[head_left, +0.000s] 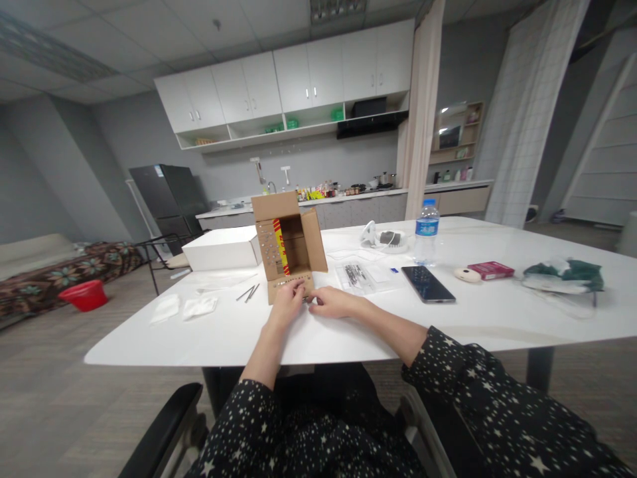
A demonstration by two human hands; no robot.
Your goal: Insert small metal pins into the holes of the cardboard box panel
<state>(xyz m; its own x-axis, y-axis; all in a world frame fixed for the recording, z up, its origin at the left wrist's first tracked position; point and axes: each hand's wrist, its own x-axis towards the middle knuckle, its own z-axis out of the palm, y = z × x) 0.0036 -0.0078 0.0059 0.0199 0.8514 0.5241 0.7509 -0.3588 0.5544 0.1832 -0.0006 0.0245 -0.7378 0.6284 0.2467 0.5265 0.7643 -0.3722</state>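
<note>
A cardboard box (pixel 292 247) stands on the white table with its opening towards me and its flaps spread. Small round metallic bits dot its left flap and the lower flap (pixel 273 287). My left hand (pixel 288 302) is at the lower flap, fingers bent and closed on its edge. Just to the right, my right hand (pixel 332 303) has thumb and forefinger pinched together by the flap's corner; whatever is between them is too small to make out. Left of the box lie thin metal rods (pixel 251 293). A clear plastic bag (pixel 359 277) with small dark parts lies to the right.
Further right are a phone (pixel 428 284), a water bottle (pixel 426 232), a pink box (pixel 491 270) and a green cloth bundle (pixel 565 275). A white box (pixel 223 249) stands behind left. White wrappers (pixel 199 307) lie left, near the table's edge.
</note>
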